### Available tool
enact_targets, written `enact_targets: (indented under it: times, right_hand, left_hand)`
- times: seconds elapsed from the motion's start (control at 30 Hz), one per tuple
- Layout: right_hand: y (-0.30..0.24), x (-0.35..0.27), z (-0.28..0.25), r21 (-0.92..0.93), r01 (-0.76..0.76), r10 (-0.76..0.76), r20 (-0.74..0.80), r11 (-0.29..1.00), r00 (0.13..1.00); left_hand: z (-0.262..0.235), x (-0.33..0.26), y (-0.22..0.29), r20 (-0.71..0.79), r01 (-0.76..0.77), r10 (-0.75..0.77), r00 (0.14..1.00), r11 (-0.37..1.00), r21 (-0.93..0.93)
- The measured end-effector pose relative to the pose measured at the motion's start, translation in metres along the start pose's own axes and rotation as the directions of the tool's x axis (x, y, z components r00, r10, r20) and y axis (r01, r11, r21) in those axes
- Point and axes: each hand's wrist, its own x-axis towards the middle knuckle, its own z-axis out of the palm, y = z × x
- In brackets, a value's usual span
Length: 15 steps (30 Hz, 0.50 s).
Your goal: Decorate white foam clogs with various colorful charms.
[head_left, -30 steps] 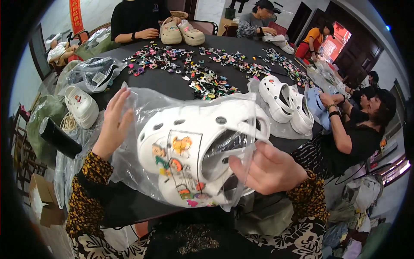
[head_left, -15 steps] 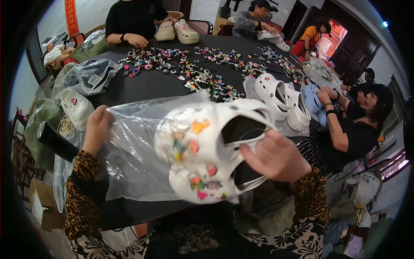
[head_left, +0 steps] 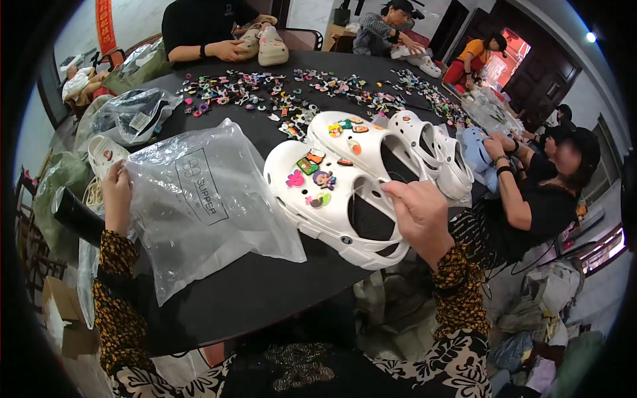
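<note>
My left hand point(head_left: 117, 194) pinches the upper left corner of a frosted plastic bag point(head_left: 255, 222) with a printed panel, spread over the table's near edge. Just right of the bag, my right hand point(head_left: 419, 211) is closed near the openings of a pair of white clogs. A thin loop seems to run from its fingers to the shoes. The nearer clog point(head_left: 298, 189) bears pink, green and character-shaped charms. Behind it, the farther clog point(head_left: 371, 142) carries fruit-like and other bright charms. Both toes point left, and the bag lies outside them.
Loose colourful charms point(head_left: 265, 86) are strewn across the dark table point(head_left: 219, 285). Another white clog pair point(head_left: 454, 159) stands at the right, beside a co-worker point(head_left: 544, 192) handling a blue clog. A black cylinder point(head_left: 83, 215) and a single white clog point(head_left: 105, 154) are at the left.
The clogs and the bag have come apart: the bag is now left of the clogs, which have turned, charms facing up. Across the table, a co-worker's hand has taken hold of a beige clog.
</note>
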Motion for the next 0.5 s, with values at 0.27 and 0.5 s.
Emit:
enact_targets:
  times: [0.27,0.5]
  right_hand:
    - [-0.022,-0.002,0.042,0.403,-0.386,0.363,0.135,0.83,0.922]
    - [-0.044,0.011,0.036,0.294,-0.449,0.303,0.43,0.844,0.851]
  left_hand:
    - [0.038,-0.096,0.1,0.05,-0.588,0.587,0.808,0.809,0.001]
    - [0.067,-0.201,0.153,0.695,-0.788,0.674,0.252,0.56,-0.257]
